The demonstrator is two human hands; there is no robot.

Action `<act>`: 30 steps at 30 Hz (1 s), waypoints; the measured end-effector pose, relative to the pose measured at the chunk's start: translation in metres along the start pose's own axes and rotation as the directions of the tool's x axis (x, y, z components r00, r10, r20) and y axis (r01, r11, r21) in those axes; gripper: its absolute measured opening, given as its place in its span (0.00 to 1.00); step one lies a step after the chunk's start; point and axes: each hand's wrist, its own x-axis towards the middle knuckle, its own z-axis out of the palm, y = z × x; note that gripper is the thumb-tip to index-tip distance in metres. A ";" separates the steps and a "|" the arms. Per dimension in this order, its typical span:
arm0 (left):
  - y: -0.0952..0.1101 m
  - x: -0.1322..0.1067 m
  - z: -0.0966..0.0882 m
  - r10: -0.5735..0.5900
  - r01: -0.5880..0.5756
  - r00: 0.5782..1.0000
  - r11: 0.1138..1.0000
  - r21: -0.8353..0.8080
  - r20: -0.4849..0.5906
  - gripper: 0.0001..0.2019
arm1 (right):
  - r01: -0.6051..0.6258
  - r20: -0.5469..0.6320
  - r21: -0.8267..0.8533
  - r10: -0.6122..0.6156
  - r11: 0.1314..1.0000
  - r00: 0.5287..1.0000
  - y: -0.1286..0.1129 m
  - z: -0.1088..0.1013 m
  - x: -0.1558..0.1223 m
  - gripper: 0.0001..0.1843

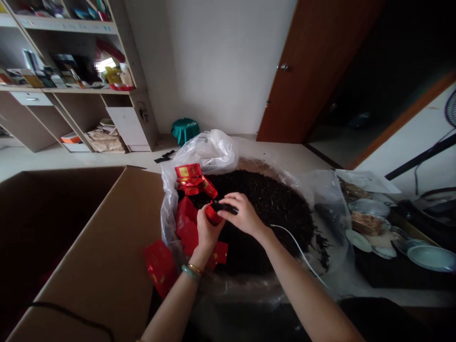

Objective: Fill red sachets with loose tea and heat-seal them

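My left hand is closed around a small red packet, held over a big clear plastic bag of dark, dried, tea-like leaves. At the packet's mouth, my right hand pinches a dark, long thing; whether it is a scoop or a clump of leaves I cannot tell. Several red packets lie in a pile at the far left of the leaves. Larger red wrappers rest nearer, under and beside my left wrist, and another red wrapper hangs outside the bag's left edge.
A large open cardboard box stands left of the bag. A white cable crosses the bag's right side. Dishes and bags of dried food sit at right. Behind are a shelf unit, a green bundle and a brown door.
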 end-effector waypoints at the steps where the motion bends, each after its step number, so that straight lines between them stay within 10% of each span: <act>1: 0.000 0.000 0.000 0.007 -0.007 1.000 1.000 -0.005 0.014 0.28 | 0.004 0.074 -0.048 -0.001 0.999 0.997 -0.004 0.004 -0.003 0.11; 10: 0.008 0.001 -0.006 -0.021 0.035 0.988 0.995 -0.096 0.151 0.33 | -0.097 0.396 -0.336 0.234 0.937 0.888 -0.007 0.005 0.001 0.17; 20: 0.014 0.012 -0.012 -0.170 0.276 0.946 0.869 -0.411 0.276 0.12 | -0.089 0.224 -0.015 0.090 0.996 0.971 0.007 -0.003 0.002 0.07; 30: 0.013 0.015 -0.011 -0.331 0.423 0.904 0.786 -0.450 0.271 0.13 | -0.002 0.556 -0.193 0.112 0.981 0.824 0.006 -0.009 0.007 0.09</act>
